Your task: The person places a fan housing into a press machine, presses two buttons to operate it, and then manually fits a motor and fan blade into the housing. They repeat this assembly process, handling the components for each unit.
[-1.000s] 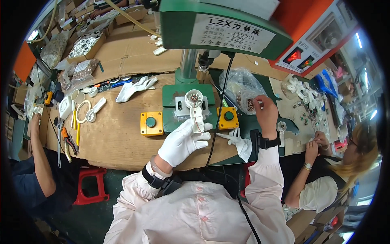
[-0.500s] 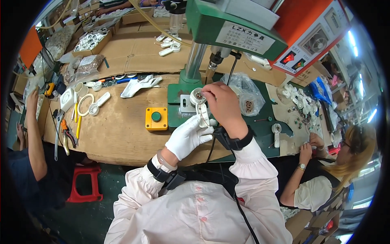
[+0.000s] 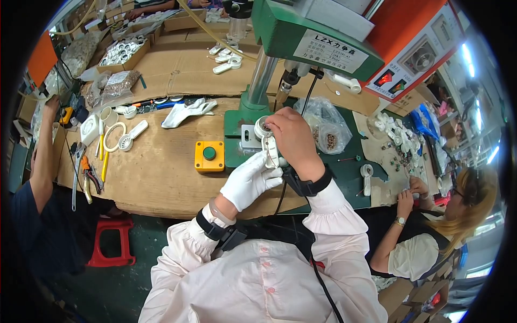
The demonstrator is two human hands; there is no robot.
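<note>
A white plastic fan housing [image 3: 271, 153] with a round head and a short handle lies at the base of the green press [image 3: 249, 114]. My left hand [image 3: 249, 182], in a white glove, is closed round the handle's lower end. Thin reddish wire shows along the open handle. Over the round head, my bare right hand [image 3: 297, 141] has its thumb and fingers pressed together at the inside of the ring. Whatever sits between those fingertips is hidden. Above, the press's tool end [image 3: 283, 90] hangs clear of both hands.
A yellow box with a green button [image 3: 209, 154] stands left of the press. A bag of small copper-coloured parts [image 3: 329, 139] lies to its right. Pliers [image 3: 92, 180], a white glove [image 3: 188, 113] and other fan housings lie about. Co-workers sit at both sides.
My right fingers have shifted slightly over the round head, now covering more of its inside. My left hand keeps its hold on the handle. At far left, a co-worker's arm has moved farther away.
</note>
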